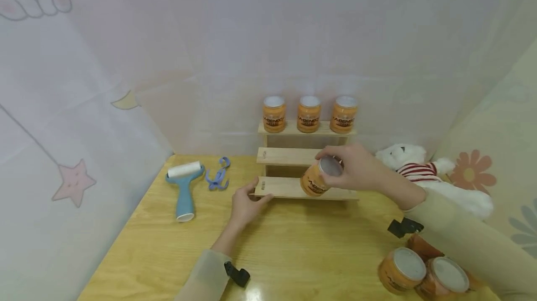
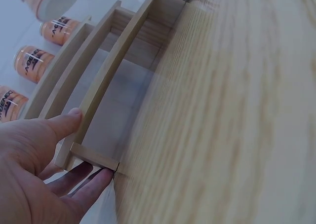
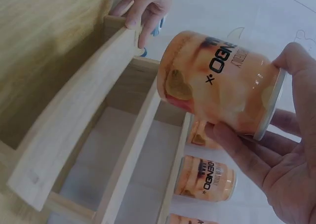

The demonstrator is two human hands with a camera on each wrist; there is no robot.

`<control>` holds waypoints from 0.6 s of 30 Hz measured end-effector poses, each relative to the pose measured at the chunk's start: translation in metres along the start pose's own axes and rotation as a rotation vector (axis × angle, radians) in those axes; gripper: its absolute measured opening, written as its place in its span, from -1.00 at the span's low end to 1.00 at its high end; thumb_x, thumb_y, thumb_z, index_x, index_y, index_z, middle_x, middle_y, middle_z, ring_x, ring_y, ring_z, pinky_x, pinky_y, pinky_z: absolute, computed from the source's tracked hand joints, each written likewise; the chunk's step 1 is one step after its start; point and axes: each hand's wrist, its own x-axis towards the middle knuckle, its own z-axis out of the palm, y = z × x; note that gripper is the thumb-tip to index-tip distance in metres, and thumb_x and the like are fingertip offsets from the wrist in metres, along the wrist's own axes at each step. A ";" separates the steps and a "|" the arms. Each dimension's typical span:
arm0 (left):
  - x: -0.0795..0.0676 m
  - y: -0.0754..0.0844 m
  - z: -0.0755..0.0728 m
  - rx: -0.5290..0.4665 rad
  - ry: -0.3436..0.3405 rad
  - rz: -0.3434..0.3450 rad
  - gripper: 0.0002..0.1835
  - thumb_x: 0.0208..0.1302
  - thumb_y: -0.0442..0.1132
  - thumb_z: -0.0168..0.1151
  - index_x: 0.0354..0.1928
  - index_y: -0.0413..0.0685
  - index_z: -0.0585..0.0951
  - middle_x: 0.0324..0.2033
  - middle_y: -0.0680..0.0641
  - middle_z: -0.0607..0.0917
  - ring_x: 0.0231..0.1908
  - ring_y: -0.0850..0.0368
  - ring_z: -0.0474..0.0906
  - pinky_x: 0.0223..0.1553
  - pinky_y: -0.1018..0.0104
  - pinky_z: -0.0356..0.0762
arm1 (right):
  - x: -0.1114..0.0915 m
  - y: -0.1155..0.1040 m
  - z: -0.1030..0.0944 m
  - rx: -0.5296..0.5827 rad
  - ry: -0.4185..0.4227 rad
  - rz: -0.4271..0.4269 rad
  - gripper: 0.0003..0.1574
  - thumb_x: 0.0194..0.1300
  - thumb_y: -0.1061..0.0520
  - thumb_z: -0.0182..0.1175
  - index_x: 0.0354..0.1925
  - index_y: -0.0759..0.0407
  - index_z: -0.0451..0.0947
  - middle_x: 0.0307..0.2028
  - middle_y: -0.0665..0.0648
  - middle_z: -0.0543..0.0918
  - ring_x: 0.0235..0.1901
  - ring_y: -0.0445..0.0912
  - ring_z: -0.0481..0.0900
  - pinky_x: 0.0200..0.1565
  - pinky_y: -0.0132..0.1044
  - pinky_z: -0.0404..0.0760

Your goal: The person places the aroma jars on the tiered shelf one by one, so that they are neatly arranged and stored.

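Observation:
A three-step wooden rack stands against the back wall. On its top step sit three orange cans with pale lids: a left can, a middle can and a right can. My right hand grips another orange can by its lid end, tilted, in front of the lower steps. In the right wrist view that can hangs clear of the rack. My left hand holds the left end of the bottom step, thumb on its front, as the left wrist view shows.
Two more orange cans stand at the table's front right, beneath the right sleeve. A white plush bear lies right of the rack. On the left are a blue lint roller and a purple hook.

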 end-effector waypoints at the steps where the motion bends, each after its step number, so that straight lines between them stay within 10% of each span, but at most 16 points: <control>1: 0.000 -0.001 0.000 0.000 0.000 -0.003 -0.13 0.25 -0.06 0.61 0.53 -0.14 0.44 0.47 -0.17 0.53 0.03 -0.14 0.77 0.01 0.07 0.82 | 0.005 0.001 0.001 -0.012 0.002 0.021 -0.62 0.22 -0.01 0.45 0.02 0.02 0.76 -0.41 -0.05 0.74 -0.61 -0.35 0.39 -0.58 -0.43 0.45; 18: 0.000 -0.004 0.000 -0.023 0.002 -0.007 -0.14 0.26 -0.05 0.60 0.54 -0.11 0.44 0.48 -0.20 0.52 0.05 -0.19 0.79 -0.05 0.07 0.84 | 0.093 0.012 0.018 0.047 0.039 0.136 -0.47 0.29 -0.09 0.46 0.11 0.17 0.72 -0.05 0.16 0.83 -0.23 0.00 0.77 -0.26 -0.08 0.77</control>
